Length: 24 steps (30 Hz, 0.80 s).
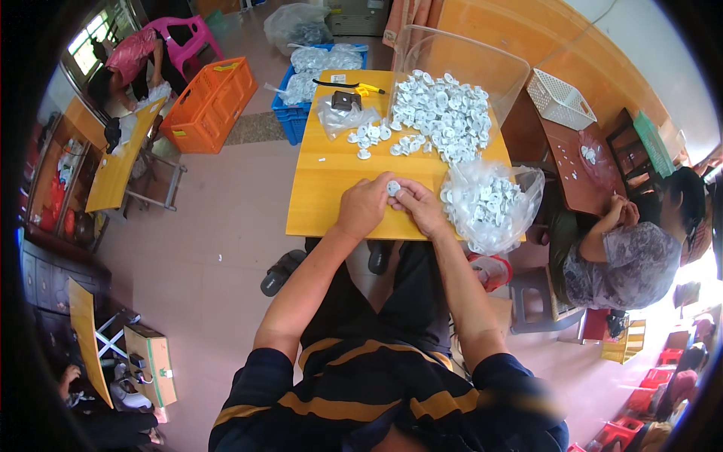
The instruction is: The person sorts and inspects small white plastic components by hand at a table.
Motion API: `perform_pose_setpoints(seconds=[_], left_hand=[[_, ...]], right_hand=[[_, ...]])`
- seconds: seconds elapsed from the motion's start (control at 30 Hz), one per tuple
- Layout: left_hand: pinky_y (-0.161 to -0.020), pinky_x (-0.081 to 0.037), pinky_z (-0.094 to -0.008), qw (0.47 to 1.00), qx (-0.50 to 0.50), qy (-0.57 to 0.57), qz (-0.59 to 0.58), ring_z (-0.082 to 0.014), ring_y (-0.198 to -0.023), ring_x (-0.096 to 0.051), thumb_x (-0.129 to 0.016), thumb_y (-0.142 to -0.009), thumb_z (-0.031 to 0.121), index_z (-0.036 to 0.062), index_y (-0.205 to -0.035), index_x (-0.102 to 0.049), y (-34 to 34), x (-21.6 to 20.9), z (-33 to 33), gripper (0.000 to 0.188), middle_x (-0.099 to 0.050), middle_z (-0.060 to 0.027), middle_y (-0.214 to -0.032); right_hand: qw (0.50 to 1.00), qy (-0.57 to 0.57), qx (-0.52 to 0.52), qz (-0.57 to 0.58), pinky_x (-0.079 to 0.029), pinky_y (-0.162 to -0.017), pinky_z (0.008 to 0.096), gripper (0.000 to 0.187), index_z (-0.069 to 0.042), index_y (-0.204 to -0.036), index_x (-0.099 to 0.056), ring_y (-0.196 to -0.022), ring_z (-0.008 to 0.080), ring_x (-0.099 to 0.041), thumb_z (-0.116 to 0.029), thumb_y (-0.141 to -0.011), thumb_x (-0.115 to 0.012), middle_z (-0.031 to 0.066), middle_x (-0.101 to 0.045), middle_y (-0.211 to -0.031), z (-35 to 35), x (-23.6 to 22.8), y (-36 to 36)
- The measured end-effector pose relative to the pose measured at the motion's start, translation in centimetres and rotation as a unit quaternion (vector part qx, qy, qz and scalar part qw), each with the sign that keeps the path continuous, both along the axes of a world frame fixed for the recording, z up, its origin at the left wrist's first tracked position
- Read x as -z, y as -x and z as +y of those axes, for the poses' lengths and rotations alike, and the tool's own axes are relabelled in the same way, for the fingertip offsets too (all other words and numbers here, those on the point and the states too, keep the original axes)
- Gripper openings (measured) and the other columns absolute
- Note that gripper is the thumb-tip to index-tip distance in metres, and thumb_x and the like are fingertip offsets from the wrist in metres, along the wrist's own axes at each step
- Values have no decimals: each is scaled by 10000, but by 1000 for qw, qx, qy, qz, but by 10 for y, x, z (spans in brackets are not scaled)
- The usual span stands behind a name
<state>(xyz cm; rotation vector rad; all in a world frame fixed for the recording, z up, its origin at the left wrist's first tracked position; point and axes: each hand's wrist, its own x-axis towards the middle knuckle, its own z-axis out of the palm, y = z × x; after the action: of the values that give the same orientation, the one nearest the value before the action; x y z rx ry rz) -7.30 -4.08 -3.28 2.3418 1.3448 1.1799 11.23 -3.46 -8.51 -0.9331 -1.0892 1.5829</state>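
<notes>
Over the near edge of the yellow table (320,203), my left hand (363,205) and my right hand (422,209) meet, fingers closed around a small round white plastic piece (393,188). The right thumb lies against its face; part of the left fingers is hidden. Beyond the hands lie small loose groups of similar white pieces (369,134). A large heap of them (444,109) spills from a clear plastic bin (508,68) tipped toward me. To the right of my right hand is an open clear bag (531,192) full of white pieces.
A dark square box (346,101) on a plastic bag and a yellow-handled tool (367,89) lie at the table's far left. Behind stand a blue crate (290,124) with bagged pieces and an orange crate (211,105). A seated person (625,260) works at the brown table (561,139) on the right.
</notes>
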Motion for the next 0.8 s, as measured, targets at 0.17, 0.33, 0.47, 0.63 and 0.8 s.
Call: perform_pose_setpoints(seconds=[0.17,0.33,0.47,0.63,0.8], left_hand=[[-674,-532,-483,998,11,-41,49,-347,-763,-667,-640,-899,136,99,-1182,-623,3,-4,4,286,-676,-145,-804],[-663,-538,-463,996,21,-47,75,-336,-746,-674,-673,-895,130,112,-1188,-636,2,-8,5,296,-671,-132,-810],[-666,-541,-461,996,24,-47,72,-329,-759,-681,-675,-892,132,112,-1181,-640,1,-10,8,293,-677,-135,-810],[-675,-542,-483,997,18,-33,63,-349,-777,-690,-661,-893,138,111,-1176,-645,13,-5,13,285,-696,-149,-817],[-696,-530,-522,996,45,55,-51,-390,-804,-689,-626,-895,192,140,-1072,-641,4,16,17,185,-689,-187,-833]], right_hand=[[1000,-11,2,5,-561,-882,289,347,3,-1356,-577,-993,164,-691,-111,-1029,-598,91,-694,-1141,0,3,1],[1000,-15,4,-1,-562,-879,289,333,-8,-1341,-593,-987,159,-688,-102,-1022,-610,83,-693,-1125,1,3,0],[1000,-23,10,-3,-560,-870,289,319,-14,-1320,-611,-979,160,-688,-106,-1016,-626,82,-697,-1110,2,3,-2],[999,-32,8,-30,-558,-862,292,303,-11,-1298,-624,-971,165,-687,-124,-1016,-628,82,-704,-1073,7,5,8],[999,-16,28,-4,-562,-922,321,292,-9,-1295,-606,-1055,188,-673,-126,-1028,-602,90,-678,-1180,2,6,8]])
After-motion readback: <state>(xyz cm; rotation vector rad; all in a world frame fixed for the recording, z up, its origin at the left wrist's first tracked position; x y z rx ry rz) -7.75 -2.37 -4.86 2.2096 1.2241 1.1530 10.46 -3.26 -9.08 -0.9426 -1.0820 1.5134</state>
